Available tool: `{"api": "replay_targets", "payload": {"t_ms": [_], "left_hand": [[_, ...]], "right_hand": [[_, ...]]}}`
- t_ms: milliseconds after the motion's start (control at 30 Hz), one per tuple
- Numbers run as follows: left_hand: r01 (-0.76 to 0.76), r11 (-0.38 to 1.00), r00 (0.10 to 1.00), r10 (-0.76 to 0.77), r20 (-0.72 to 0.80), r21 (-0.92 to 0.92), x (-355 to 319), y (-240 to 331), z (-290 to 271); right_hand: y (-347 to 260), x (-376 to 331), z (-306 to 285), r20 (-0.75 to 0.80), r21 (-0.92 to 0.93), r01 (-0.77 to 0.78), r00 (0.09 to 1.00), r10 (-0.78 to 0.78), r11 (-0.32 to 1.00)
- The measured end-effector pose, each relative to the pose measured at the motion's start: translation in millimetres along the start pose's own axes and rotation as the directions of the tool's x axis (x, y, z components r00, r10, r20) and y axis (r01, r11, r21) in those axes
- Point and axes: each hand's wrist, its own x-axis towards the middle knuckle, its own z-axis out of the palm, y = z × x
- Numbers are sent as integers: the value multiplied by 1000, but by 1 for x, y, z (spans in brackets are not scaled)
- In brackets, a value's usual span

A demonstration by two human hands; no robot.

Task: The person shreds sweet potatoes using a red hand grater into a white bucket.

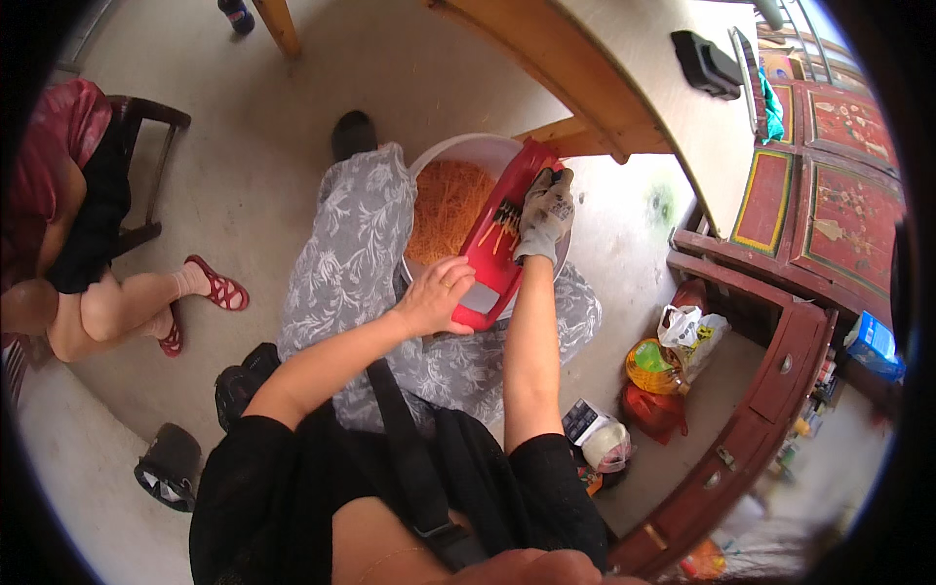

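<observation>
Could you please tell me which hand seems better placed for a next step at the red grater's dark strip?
Probably the right hand: it is gloved and lies over the red grater, beside the dark strip. The bare left hand is at the grater's near end, by its cut-out, farther from that strip.

The grater (pixel 495 255) hides part of the tub (pixel 492 148); the gloved right hand (pixel 548 210) covers its own palm. Left of the tub, a seated person (pixel 86 249) is cut off.
</observation>
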Motion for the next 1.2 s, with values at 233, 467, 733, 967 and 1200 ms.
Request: {"api": "replay_targets", "payload": {"t_ms": [233,467,733,967,1200], "left_hand": [[8,999,999,-5,-51,44,-2,-8,2],[-4,1000,1000,4,-25,31,-3,-2,0],[-7,1000,1000,8,-17,11,0,-3,0],[-10,999,999,11,-33,31,2,-4,-3],[4,1000,999,-4,-37,23,-2,-2,-3]], "right_hand": [[5,-103,-31,51,182,-16,999,7,983],[11,-9,-2,70,21,-46,997,45,999],[14,-43,-13,101,57,-76,992,69,995],[1,-61,-39,317,-21,-88,944,90,996],[16,-64,-71,186,491,-285,958,220,823]]}}
